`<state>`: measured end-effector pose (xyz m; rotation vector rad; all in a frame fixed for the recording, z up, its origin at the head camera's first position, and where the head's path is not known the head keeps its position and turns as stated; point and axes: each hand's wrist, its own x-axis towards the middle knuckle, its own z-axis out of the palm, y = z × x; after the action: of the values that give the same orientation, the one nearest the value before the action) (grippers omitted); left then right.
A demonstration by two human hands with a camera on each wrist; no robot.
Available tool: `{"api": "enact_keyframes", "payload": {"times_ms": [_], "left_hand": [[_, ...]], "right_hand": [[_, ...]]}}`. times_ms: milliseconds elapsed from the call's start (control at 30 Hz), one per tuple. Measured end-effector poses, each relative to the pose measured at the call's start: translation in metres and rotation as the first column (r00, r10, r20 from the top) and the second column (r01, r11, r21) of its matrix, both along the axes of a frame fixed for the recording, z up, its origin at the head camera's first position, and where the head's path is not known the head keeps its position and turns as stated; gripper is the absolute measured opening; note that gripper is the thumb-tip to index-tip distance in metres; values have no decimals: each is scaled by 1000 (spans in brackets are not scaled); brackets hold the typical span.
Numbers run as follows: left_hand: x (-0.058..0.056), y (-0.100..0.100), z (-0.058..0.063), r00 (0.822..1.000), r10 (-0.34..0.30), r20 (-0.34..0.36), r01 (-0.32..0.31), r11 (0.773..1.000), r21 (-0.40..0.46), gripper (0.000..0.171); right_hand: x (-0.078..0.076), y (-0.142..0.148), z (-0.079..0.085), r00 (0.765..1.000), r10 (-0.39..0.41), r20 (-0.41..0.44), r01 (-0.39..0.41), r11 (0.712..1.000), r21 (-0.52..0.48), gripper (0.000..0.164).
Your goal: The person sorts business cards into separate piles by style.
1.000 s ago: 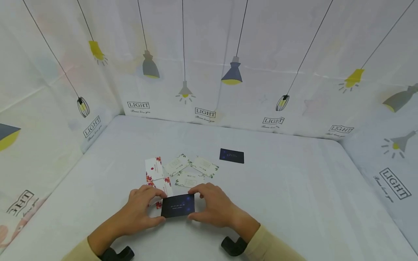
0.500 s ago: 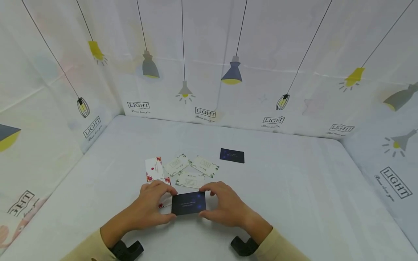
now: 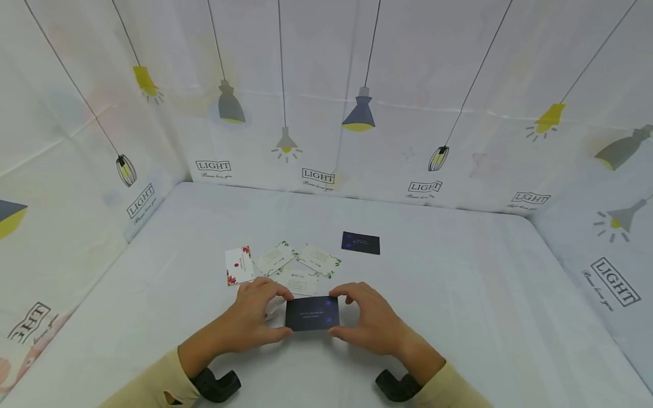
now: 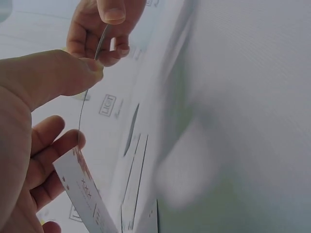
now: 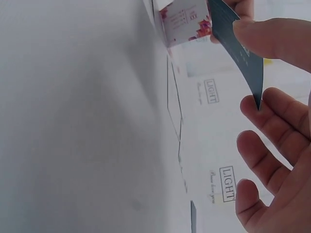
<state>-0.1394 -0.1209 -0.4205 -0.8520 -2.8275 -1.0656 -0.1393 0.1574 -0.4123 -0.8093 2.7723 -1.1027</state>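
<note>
A dark blue card (image 3: pixel 312 314), printed with small pale text and glowing blue spots, is held up between both hands. My left hand (image 3: pixel 255 314) pinches its left edge between thumb and fingers. At the opposite edge, my right hand (image 3: pixel 369 317) grips it the same way; the right wrist view shows the dark card (image 5: pixel 240 51) slightly bowed. A white card with red flowers (image 4: pixel 87 196) is tilted up against the left hand's fingers in the left wrist view. In the head view the left hand mostly hides it.
Beyond the hands, another white card with red flowers (image 3: pixel 238 265) lies flat. Beside it are several cream cards with green leaves (image 3: pixel 318 259). A second dark blue card (image 3: pixel 360 242) lies farther back. A white curtain printed with lamps (image 3: pixel 316 102) surrounds the white table (image 3: pixel 474 294).
Both hands have moved right together with the dark blue card between them. The flat cards on the table have stayed where they were.
</note>
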Motion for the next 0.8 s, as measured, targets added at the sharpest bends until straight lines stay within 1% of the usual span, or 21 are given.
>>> {"api": "enact_keyframes", "payload": {"times_ms": [233,500,633,800], "left_hand": [[-6,12,1,999,-38,-10,38,999,4,53],[-11,19,7,997,-75,-18,75,997,18,51],[-17,22,14,997,-80,-21,80,996,27,50],[-31,27,20,996,-74,-58,75,997,21,49]], "right_hand": [[0,10,0,1000,-7,-19,7,1000,-19,57],[-1,19,1,998,-34,-50,32,999,-25,57],[-4,23,3,995,-56,-86,52,998,-42,58],[-10,29,6,984,-88,-155,76,994,-85,59]]}}
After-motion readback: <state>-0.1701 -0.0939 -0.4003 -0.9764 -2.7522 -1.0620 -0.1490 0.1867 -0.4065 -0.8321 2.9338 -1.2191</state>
